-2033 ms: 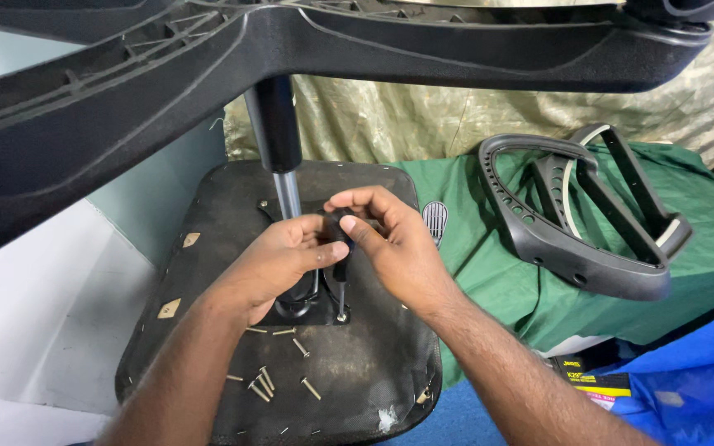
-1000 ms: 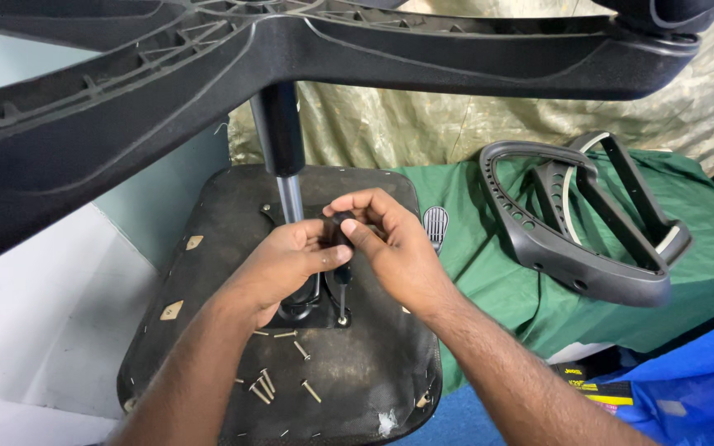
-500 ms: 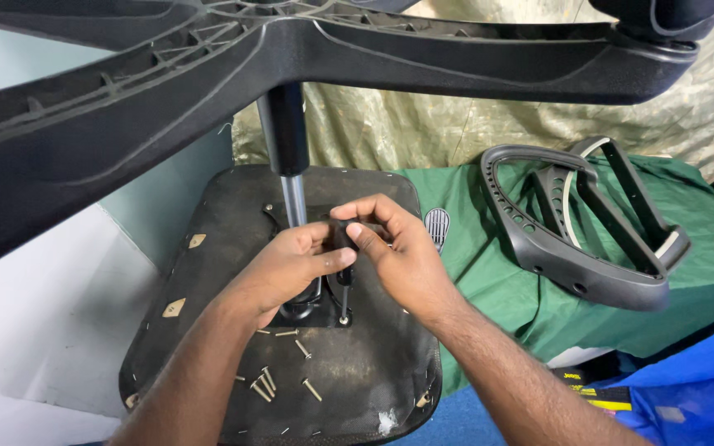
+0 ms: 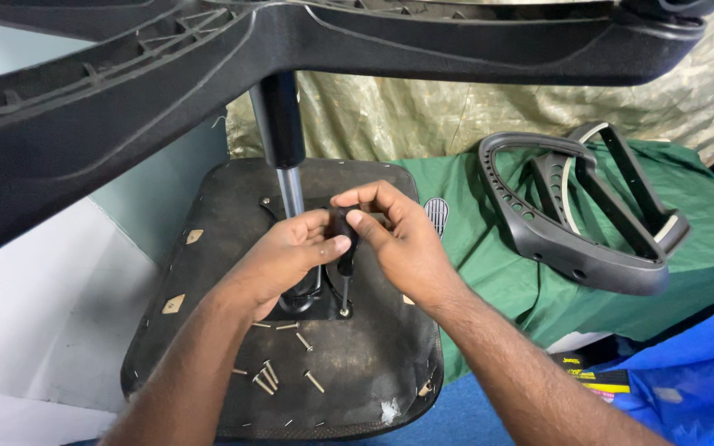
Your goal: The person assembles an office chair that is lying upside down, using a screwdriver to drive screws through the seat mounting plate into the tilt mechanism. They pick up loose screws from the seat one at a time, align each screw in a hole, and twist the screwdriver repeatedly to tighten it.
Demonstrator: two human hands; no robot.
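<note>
Both hands are wrapped around a black-handled screwdriver point(image 4: 344, 248) standing upright on the upturned seat base point(image 4: 208, 272): left hand point(image 4: 287, 256) pinches it from the left, right hand point(image 4: 398, 239) from the right. Its tip sits on the mounting plate point(image 4: 324, 307). Loose screws point(image 4: 270, 376) lie nearer.

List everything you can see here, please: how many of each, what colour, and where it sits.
Upturned black chair seat underside: one, black, centre, bearing the rest.
Chrome gas-lift column with black sleeve: one, rising from the seat plate.
Black plastic star base: one, across the top.
Small black-handled screwdriver: one, upright, tip on a screw in the plate.
Loose metal screws: several, silver, on the seat near the left forearm.
Grey plastic armrest frames: two, on the green cloth, right.
Blue sheet: one, bottom right.
Left hand: on the handle.
Right hand: on the handle.
</note>
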